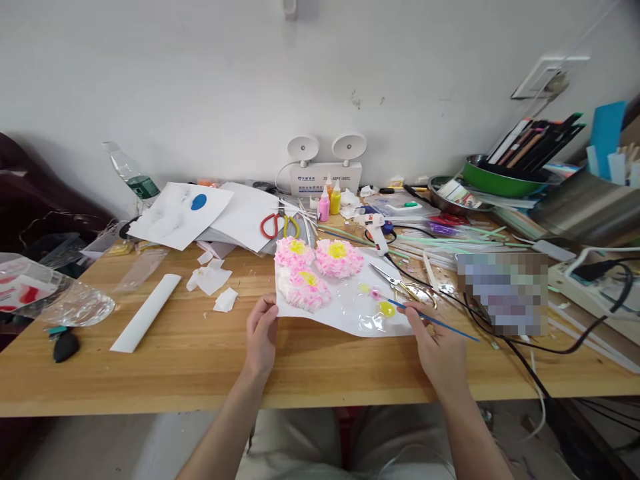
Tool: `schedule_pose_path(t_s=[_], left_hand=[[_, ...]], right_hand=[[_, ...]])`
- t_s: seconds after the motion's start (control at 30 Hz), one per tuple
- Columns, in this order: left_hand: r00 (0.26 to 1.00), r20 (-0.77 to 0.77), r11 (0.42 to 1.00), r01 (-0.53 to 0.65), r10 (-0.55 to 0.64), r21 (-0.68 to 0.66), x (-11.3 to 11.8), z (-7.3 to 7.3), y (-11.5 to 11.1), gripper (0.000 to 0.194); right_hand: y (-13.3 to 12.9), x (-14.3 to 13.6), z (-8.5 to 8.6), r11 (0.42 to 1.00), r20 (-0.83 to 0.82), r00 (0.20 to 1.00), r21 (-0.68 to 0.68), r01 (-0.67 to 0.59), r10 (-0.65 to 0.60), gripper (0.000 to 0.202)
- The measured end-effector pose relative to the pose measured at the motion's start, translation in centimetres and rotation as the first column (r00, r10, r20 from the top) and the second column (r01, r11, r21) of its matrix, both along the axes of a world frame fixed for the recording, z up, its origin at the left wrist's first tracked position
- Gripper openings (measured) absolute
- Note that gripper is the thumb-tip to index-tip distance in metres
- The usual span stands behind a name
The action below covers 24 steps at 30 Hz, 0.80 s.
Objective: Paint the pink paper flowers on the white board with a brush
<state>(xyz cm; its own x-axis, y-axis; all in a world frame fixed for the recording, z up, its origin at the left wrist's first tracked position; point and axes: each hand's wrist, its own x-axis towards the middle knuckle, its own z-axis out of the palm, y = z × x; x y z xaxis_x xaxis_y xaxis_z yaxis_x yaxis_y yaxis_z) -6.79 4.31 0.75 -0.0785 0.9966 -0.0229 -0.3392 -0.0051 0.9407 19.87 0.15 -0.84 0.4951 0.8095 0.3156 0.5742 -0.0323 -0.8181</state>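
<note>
My left hand pinches the lower left corner of a white paper sheet, its front edge curving up slightly. On the sheet's left half sit three fluffy pink-and-white flowers with yellow centres, one of them at the back right. Between the fingers of my right hand, a slim blue paintbrush points left, its pinkish tip over the sheet beside a yellow paint blob. The right fingers are also at the sheet's right edge; whether they grip it I cannot tell. Scissors with gold-coloured handles lie at the sheet's back right.
Pink and yellow paint bottles stand behind the flowers. A glue gun, red-and-yellow-handled pliers and black cables lie around. Farther left are a rolled white paper and paper scraps.
</note>
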Motion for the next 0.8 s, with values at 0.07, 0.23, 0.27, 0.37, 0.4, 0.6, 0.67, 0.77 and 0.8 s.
schedule_pose_path(t_s=[0.07, 0.23, 0.27, 0.37, 0.4, 0.6, 0.67, 0.77, 0.8], left_hand=[[1.000, 0.001, 1.000, -0.001, 0.001, 0.011, 0.0, -0.1, -0.1, 0.021], [1.000, -0.024, 0.999, 0.003, -0.002, 0.047, 0.1, -0.1, -0.2, 0.020], [0.999, -0.032, 0.999, 0.006, -0.004, 0.051, 0.1, 0.0, -0.2, 0.020], [0.999, -0.051, 0.998, 0.016, -0.013, 0.065, 0.1, -0.1, -0.3, 0.019], [0.998, -0.057, 0.997, 0.017, -0.013, 0.070, 0.0, -0.1, -0.3, 0.019], [0.997, -0.072, 0.996, 0.019, -0.013, 0.088, -0.2, -0.5, -0.4, 0.019], [0.997, -0.068, 0.995, 0.029, -0.023, 0.092, -0.2, -0.5, -0.4, 0.019], [0.997, -0.064, 0.994, 0.042, -0.035, 0.105, -0.2, -0.6, -0.4, 0.018], [0.997, -0.064, 0.993, 0.043, -0.036, 0.109, -0.2, -0.6, -0.4, 0.018]], right_hand=[[-0.1, -0.1, 0.4, 0.999, -0.023, 0.999, 0.015, 0.035, -0.035, 0.033], [-0.7, -2.4, 3.3, 0.990, -0.140, 0.990, 0.137, 0.026, -0.006, 0.024], [-0.7, -3.2, 4.1, 0.986, -0.140, 0.988, 0.160, -0.037, 0.060, 0.022], [-0.3, -5.8, 6.6, 0.936, -0.065, 0.956, 0.231, -0.264, 0.286, 0.015], [0.1, -6.6, 7.4, 0.905, -0.027, 0.933, 0.254, -0.342, 0.360, 0.014], [3.2, -9.1, 10.1, 0.785, 0.075, 0.807, 0.193, -0.589, 0.586, 0.015], [3.9, -9.4, 10.3, 0.765, 0.123, 0.786, 0.178, -0.619, 0.606, 0.014], [4.5, -9.6, 10.5, 0.770, 0.193, 0.797, 0.207, -0.603, 0.572, 0.013], [4.6, -9.6, 10.6, 0.769, 0.207, 0.797, 0.213, -0.602, 0.567, 0.013]])
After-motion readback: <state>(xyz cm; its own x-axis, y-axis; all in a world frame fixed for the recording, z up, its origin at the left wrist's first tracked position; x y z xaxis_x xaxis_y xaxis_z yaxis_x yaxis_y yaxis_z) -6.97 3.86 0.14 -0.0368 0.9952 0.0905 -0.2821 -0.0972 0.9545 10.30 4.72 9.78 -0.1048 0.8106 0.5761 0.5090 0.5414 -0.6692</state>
